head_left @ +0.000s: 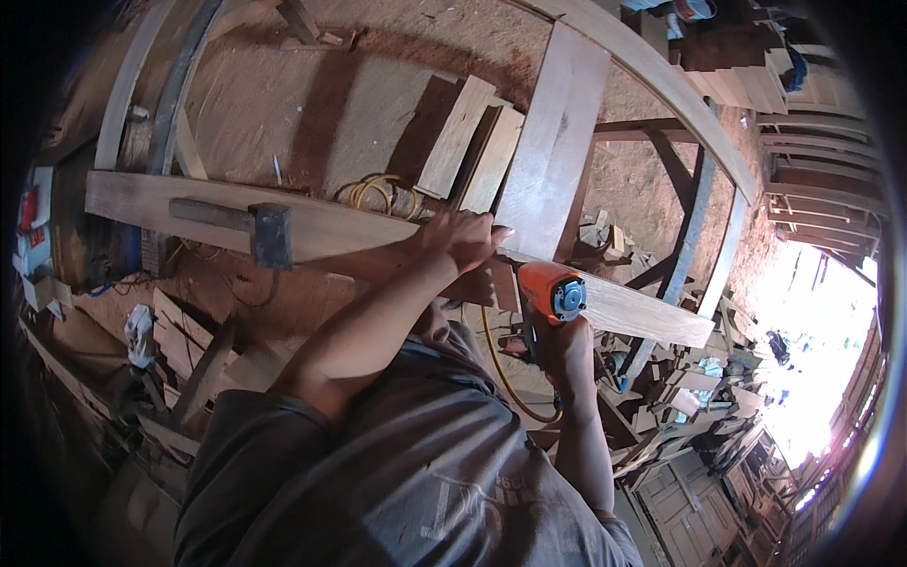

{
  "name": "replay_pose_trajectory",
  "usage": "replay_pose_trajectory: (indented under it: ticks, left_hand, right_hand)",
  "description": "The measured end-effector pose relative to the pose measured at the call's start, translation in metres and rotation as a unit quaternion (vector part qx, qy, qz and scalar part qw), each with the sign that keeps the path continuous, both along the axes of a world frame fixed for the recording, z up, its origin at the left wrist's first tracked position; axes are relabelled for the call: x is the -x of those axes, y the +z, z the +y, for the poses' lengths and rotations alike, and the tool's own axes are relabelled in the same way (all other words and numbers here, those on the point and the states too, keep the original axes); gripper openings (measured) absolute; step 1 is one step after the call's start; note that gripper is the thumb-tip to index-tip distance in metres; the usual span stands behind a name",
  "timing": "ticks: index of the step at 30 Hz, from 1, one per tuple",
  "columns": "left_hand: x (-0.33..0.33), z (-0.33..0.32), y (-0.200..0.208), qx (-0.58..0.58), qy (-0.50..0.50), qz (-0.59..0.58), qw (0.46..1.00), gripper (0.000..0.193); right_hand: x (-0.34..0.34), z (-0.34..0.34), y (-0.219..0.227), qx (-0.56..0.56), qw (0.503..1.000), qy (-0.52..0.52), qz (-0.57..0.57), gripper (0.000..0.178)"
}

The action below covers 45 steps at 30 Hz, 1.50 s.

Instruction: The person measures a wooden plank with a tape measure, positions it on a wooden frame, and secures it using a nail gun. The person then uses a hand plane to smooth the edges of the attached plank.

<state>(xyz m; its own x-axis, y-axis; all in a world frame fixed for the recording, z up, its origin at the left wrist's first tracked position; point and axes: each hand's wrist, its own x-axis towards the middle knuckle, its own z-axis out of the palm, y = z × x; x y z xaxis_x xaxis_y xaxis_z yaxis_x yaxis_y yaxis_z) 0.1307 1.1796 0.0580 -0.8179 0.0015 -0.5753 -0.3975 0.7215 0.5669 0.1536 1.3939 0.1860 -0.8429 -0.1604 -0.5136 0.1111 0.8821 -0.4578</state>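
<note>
A long wooden rail [331, 217] crosses in front of me, and a wide crosswise board [557, 132] meets it at the middle. My left hand [461, 238] is closed over the rail just left of that joint, its thumb towards the crosswise board. My right hand [565, 345] grips an orange and black nail gun [548, 286] from below. The gun's front end is against or very near the joint; its tip is hidden by its body. On the left part of the rail lies a hammer [271, 236] with a dark, blocky head.
Short planks [458, 132] lie beyond the rail, next to a coiled yellow hose [373, 192]. A hose [496, 364] hangs from the gun. A curved wooden piece [661, 66] arches at far right. Wood scraps [690, 397] cover the ground at lower right, and stacked boards [737, 85] stand behind.
</note>
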Motion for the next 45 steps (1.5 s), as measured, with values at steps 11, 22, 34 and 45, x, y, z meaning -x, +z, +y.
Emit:
replay_pose_trajectory:
  ticks: [11, 22, 34, 45]
  left_hand:
    - [0.000, 0.003, -0.016, 0.002, -0.002, -0.011, 1.000, 0.070]
    - [0.002, 0.001, -0.003, 0.000, -0.017, -0.016, 1.000, 0.067]
    - [0.000, 0.002, -0.008, -0.012, -0.015, -0.023, 1.000, 0.074]
    - [-0.001, 0.002, -0.005, 0.014, -0.008, 0.009, 1.000, 0.069]
  right_hand:
    - [0.002, 0.001, 0.000, 0.019, 0.999, -0.032, -0.029, 0.031]
    - [-0.009, 0.011, -0.016, 0.022, 1.000, -0.001, 0.009, 0.037]
    - [-0.022, 0.016, -0.025, 0.010, 1.000, -0.002, -0.001, 0.028]
    - [-0.028, 0.011, -0.015, -0.029, 0.999, 0.015, 0.008, 0.036]
